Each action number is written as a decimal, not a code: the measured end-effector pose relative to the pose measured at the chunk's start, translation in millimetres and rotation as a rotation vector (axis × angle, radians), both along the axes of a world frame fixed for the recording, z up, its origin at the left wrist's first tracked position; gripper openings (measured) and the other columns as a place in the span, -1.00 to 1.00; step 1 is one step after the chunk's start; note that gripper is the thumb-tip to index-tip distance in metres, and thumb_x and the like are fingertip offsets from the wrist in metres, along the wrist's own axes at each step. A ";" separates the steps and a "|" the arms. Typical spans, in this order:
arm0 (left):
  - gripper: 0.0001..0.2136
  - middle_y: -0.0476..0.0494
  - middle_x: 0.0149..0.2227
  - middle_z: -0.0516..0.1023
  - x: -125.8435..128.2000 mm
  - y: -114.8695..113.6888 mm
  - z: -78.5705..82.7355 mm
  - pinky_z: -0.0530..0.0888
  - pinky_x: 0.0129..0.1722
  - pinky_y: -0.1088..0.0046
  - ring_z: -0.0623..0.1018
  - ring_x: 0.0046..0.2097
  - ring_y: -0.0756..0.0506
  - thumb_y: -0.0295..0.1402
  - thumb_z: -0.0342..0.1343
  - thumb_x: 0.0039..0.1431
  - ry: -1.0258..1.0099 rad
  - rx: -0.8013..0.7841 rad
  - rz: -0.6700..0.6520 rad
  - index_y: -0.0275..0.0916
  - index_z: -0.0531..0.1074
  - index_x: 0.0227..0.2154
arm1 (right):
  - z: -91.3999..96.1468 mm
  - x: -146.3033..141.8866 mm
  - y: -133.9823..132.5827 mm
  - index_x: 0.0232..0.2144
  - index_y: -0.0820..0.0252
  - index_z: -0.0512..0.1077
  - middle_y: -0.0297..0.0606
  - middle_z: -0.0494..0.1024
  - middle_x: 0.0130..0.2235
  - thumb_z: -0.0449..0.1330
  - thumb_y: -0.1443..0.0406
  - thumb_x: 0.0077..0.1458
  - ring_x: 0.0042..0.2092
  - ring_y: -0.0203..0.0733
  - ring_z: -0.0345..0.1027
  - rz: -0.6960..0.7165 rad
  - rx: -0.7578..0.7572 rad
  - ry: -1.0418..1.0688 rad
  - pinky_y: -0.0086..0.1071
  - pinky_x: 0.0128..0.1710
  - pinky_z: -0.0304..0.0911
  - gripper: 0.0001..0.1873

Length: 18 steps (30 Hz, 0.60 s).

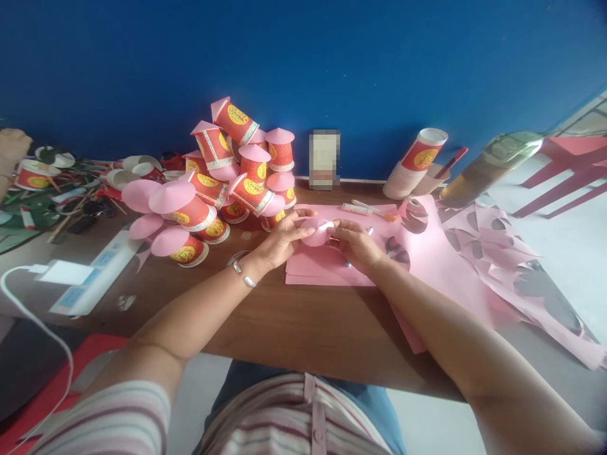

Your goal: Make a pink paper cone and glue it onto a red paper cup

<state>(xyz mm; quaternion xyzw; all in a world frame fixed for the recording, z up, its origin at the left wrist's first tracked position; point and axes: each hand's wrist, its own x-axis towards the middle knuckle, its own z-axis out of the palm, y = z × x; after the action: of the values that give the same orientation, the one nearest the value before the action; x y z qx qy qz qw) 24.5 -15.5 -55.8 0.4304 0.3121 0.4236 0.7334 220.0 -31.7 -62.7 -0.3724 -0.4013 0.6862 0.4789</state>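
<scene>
My left hand (281, 242) and my right hand (356, 244) meet over the middle of the brown table (294, 322). Both pinch a small pink paper circle (317, 231) that is curled into a cone shape. Under the hands lies a stack of pink paper sheets (322, 264). A silver bracelet (243, 273) is on my left wrist. Just left of the hands a heap of red paper cups with pink cone lids (227, 177) is piled up.
A stack of plain red cups (417, 161) leans at the back right. Cut-out pink paper scraps (502, 253) hang off the table's right side. A white power strip (92, 275) with a charger lies at the left. A marker (355, 208) lies behind the hands. The blue wall (303, 63) stands behind.
</scene>
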 end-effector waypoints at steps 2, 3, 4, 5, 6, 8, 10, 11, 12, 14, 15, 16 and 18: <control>-0.51 -0.06 -0.20 0.60 -0.3 0.8 0.2 0.44 -0.18 0.40 0.57 -0.23 -0.05 -0.32 0.46 -0.07 -0.013 0.009 0.014 -0.20 0.42 -0.07 | -0.3 0.3 0.2 -0.50 0.12 0.51 -0.36 0.55 -0.40 0.56 0.06 -0.26 -0.30 -0.22 0.43 0.005 -0.002 0.002 -0.30 -0.14 0.38 -0.61; -0.52 -0.06 -0.22 0.60 -0.5 1.4 0.2 0.44 -0.18 0.40 0.57 -0.24 -0.06 -0.31 0.45 -0.07 -0.017 0.014 0.026 -0.20 0.42 -0.08 | -0.8 0.4 0.3 -0.49 0.13 0.51 -0.35 0.55 -0.40 0.56 0.07 -0.25 -0.30 -0.23 0.44 0.011 -0.005 0.005 -0.30 -0.14 0.37 -0.61; -0.53 -0.06 -0.23 0.60 -0.9 2.0 0.1 0.44 -0.19 0.39 0.56 -0.24 -0.06 -0.29 0.45 -0.06 -0.020 0.017 0.037 -0.20 0.42 -0.08 | -1.4 0.6 0.4 -0.48 0.14 0.52 -0.35 0.55 -0.39 0.56 0.09 -0.24 -0.29 -0.23 0.44 0.016 -0.008 0.009 -0.31 -0.15 0.37 -0.62; -0.54 -0.06 -0.24 0.60 -1.2 2.5 0.1 0.43 -0.20 0.40 0.56 -0.25 -0.06 -0.28 0.44 -0.05 -0.020 0.019 0.046 -0.20 0.43 -0.08 | -2.1 0.7 0.5 -0.48 0.14 0.52 -0.34 0.55 -0.39 0.55 0.09 -0.23 -0.30 -0.24 0.44 0.021 -0.011 0.012 -0.32 -0.15 0.36 -0.63; -0.54 -0.06 -0.25 0.60 -1.5 2.8 0.0 0.43 -0.21 0.40 0.56 -0.26 -0.06 -0.26 0.43 -0.04 -0.018 0.019 0.052 -0.21 0.43 -0.09 | -2.9 0.8 0.5 -0.47 0.15 0.52 -0.35 0.55 -0.39 0.55 0.10 -0.23 -0.30 -0.25 0.44 0.024 -0.013 0.010 -0.32 -0.15 0.36 -0.63; -0.54 -0.07 -0.22 0.60 -1.5 2.6 0.1 0.43 -0.21 0.40 0.56 -0.25 -0.06 -0.23 0.42 -0.02 -0.010 0.022 0.046 -0.20 0.43 -0.07 | -4.8 0.9 0.7 -0.48 0.14 0.51 -0.37 0.53 -0.41 0.56 0.10 -0.23 -0.33 -0.27 0.41 0.022 -0.009 -0.006 -0.33 -0.17 0.35 -0.62; -0.50 -0.10 -0.17 0.60 -0.8 1.2 0.2 0.44 -0.19 0.39 0.57 -0.21 -0.08 -0.21 0.44 -0.04 0.009 0.033 0.028 -0.19 0.43 -0.05 | -7.2 0.9 1.1 -0.48 0.13 0.49 -0.39 0.50 -0.43 0.55 0.09 -0.22 -0.36 -0.29 0.38 0.018 0.002 -0.025 -0.33 -0.19 0.34 -0.62; -0.47 -0.10 -0.15 0.59 -0.4 0.3 0.0 0.44 -0.18 0.39 0.57 -0.19 -0.08 -0.21 0.46 -0.06 0.029 0.045 0.024 -0.19 0.42 -0.04 | -8.6 0.9 1.3 -0.48 0.13 0.49 -0.40 0.49 -0.44 0.55 0.09 -0.21 -0.36 -0.29 0.37 0.016 0.011 -0.032 -0.34 -0.20 0.33 -0.62; -0.45 -0.11 -0.13 0.59 0.1 -0.6 -0.5 0.45 -0.17 0.39 0.57 -0.17 -0.08 -0.22 0.47 -0.08 0.056 0.062 0.025 -0.19 0.42 -0.02 | -10.1 0.8 1.6 -0.48 0.13 0.49 -0.41 0.48 -0.45 0.55 0.09 -0.21 -0.37 -0.30 0.36 0.014 0.020 -0.037 -0.35 -0.21 0.32 -0.62; -0.42 -0.10 -0.12 0.57 0.4 -2.0 -2.2 0.45 -0.14 0.40 0.56 -0.16 -0.07 -0.25 0.49 -0.08 0.123 0.103 0.043 -0.18 0.40 0.01 | -13.1 0.6 2.3 -0.47 0.13 0.50 -0.41 0.48 -0.45 0.55 0.10 -0.20 -0.37 -0.30 0.35 0.007 0.040 -0.053 -0.36 -0.23 0.30 -0.63; -0.42 -0.10 -0.11 0.57 0.3 -2.4 -3.3 0.45 -0.12 0.40 0.56 -0.15 -0.06 -0.25 0.48 -0.06 0.154 0.122 0.053 -0.18 0.40 0.02 | -14.5 0.6 2.6 -0.46 0.13 0.51 -0.41 0.49 -0.45 0.55 0.10 -0.20 -0.37 -0.30 0.35 0.002 0.050 -0.066 -0.37 -0.25 0.29 -0.63; -0.43 -0.09 -0.11 0.57 -0.1 -2.5 -4.5 0.45 -0.10 0.40 0.56 -0.15 -0.06 -0.26 0.47 -0.03 0.177 0.139 0.059 -0.17 0.39 0.04 | -15.7 0.6 2.8 -0.45 0.13 0.51 -0.41 0.50 -0.44 0.55 0.09 -0.21 -0.36 -0.30 0.35 -0.002 0.059 -0.081 -0.37 -0.25 0.28 -0.63; -0.44 -0.09 -0.11 0.56 -1.1 -2.1 -6.6 0.45 -0.09 0.40 0.56 -0.14 -0.05 -0.26 0.45 0.00 0.197 0.161 0.061 -0.16 0.38 0.06 | -17.5 0.8 3.1 -0.44 0.13 0.52 -0.39 0.52 -0.43 0.55 0.07 -0.20 -0.35 -0.28 0.36 -0.007 0.077 -0.112 -0.37 -0.27 0.26 -0.61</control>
<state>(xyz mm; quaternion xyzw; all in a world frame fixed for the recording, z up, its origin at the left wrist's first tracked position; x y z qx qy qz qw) 23.4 -17.6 -62.4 0.5180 0.3606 0.4249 0.6490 220.8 -28.5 -80.2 -0.3930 -0.4523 0.6468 0.4718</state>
